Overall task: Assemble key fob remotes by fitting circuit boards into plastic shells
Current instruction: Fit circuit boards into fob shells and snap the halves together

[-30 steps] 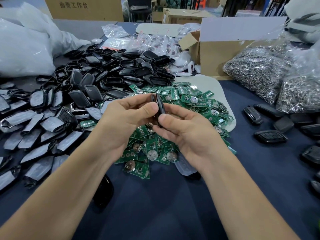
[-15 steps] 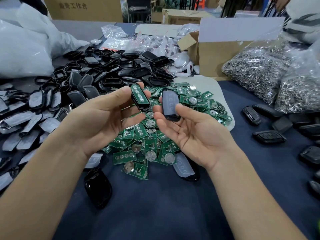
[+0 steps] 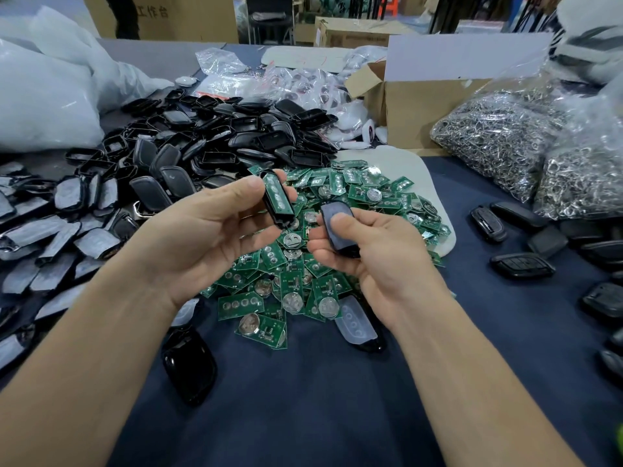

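Note:
My left hand (image 3: pixel 205 237) pinches a black shell half (image 3: pixel 278 200) with a green circuit board seated inside it, board side facing me. My right hand (image 3: pixel 377 254) grips the other black shell half (image 3: pixel 337 230), thumb pressed on its inner face. The two halves are a short gap apart above a pile of green circuit boards (image 3: pixel 303 274) with coin cells.
A heap of black shells (image 3: pixel 215 143) lies at the back left, film-covered parts (image 3: pixel 50 244) at the left. Finished fobs (image 3: pixel 522 264) sit at the right beside bags of metal rings (image 3: pixel 499 139). A glossy black shell (image 3: pixel 188 365) and a rubber pad (image 3: pixel 355 321) lie near me. A cardboard box (image 3: pixel 421 109) stands behind.
One second ago both hands held the two halves pressed together; they have since come apart, the left keeping the board half, the right the cover, thumb now on it.

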Demonstrator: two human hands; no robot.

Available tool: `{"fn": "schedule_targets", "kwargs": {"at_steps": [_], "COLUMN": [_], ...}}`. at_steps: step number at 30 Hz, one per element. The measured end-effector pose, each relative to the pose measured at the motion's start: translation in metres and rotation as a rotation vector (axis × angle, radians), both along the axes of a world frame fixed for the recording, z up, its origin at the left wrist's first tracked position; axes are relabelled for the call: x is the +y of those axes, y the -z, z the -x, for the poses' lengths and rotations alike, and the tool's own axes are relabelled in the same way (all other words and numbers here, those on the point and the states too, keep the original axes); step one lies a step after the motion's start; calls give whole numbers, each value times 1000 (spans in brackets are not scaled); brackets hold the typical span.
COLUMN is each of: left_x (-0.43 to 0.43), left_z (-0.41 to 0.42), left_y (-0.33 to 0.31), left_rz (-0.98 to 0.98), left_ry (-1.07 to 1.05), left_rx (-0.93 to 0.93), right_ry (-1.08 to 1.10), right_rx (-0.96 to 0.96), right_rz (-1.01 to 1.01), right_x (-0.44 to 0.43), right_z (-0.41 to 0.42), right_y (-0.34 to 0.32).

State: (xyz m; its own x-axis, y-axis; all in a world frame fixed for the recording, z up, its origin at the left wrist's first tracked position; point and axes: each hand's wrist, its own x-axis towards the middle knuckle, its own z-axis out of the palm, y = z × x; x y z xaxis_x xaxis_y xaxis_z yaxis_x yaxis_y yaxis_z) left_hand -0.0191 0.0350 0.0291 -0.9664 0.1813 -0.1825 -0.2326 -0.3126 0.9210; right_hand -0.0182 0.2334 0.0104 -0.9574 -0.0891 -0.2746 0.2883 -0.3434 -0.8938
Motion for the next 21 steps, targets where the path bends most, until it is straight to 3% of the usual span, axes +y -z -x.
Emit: {"fn": "schedule_targets", "kwargs": {"at_steps": [16, 21], "left_x": [-1, 1], "left_z": [0, 0], "left_y": [1, 2], "left_rz": [38, 80], "left_ry": [11, -12], "left_rx": [4, -5], "right_ry": [-45, -30], "right_rx": [-23, -70], "right_rz": [2, 146], "right_x": [1, 2], "right_z": [2, 1], "right_y": [3, -3]}}
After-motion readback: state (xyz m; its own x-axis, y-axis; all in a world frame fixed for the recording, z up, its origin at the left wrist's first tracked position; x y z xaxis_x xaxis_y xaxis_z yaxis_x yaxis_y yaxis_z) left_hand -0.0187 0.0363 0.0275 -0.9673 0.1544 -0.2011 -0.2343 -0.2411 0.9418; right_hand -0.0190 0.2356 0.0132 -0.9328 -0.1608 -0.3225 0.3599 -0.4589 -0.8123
